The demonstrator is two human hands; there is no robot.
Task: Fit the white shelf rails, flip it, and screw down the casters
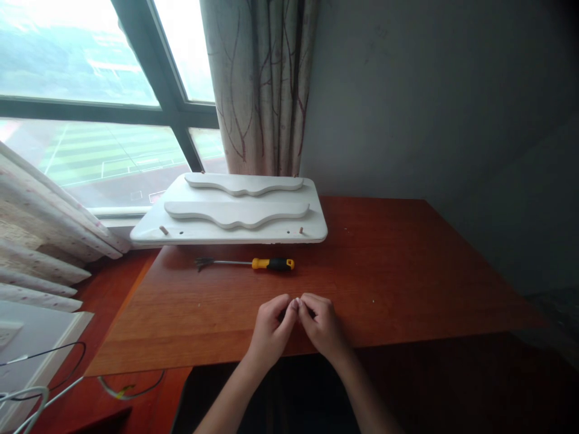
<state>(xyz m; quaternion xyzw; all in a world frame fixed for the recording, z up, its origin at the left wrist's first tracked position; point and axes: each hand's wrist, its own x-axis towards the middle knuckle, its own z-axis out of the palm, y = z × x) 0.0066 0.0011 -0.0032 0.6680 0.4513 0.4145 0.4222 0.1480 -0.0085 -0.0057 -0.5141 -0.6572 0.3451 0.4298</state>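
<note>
Fingertips [294, 305] meet, my left hand [271, 325] and right hand [321, 327] pinched together; whether a small piece sits between them I cannot tell. If my pinch slips, anything in it could drop to the table [407, 265]. The screwdriver [274, 264] lies just beyond my grip, slightly left; a careless reach might jog it and scatter the dark bits [202, 264] at its tip. Farther off, the board [208, 232] juts past the table's left edge, so a push could tip it. Reddish wood spreads around my grip, window [104, 54] ahead-left, curtain [260, 84] beyond, grey wall [407, 90] ahead-right.
</note>
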